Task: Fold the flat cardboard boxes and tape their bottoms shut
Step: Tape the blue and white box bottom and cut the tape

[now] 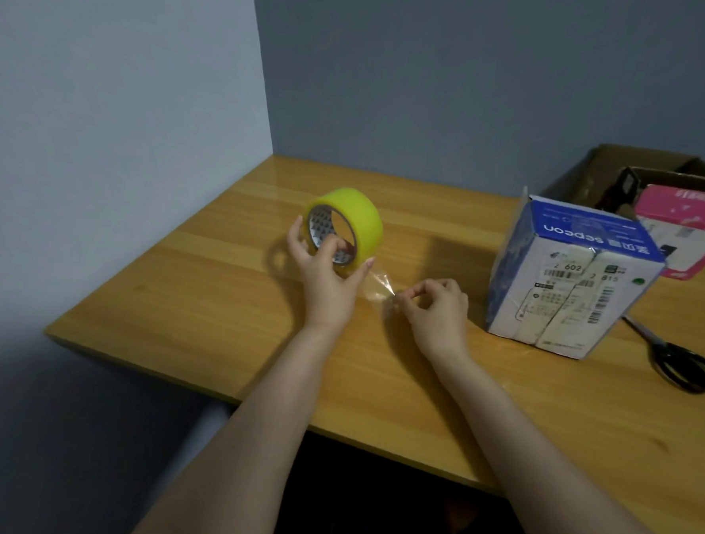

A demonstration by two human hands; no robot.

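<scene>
Taping step. Our left hand (326,276) grips the roll (346,230) above the bench (221,316). Our right hand (435,303) pinches the short free strip (374,284). The box (570,278) stands to the right, with scissors (678,358) beside it. Next, we judge: draw out more strip and carry it to the box seam.

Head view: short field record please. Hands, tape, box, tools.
left hand: grips yellow tape roll
right hand: fingers pinch clear tape strip drawn off the roll
blue-and-white box: folded up, standing right of both hands, untouched
scissors: lying on table, right of the box
</scene>
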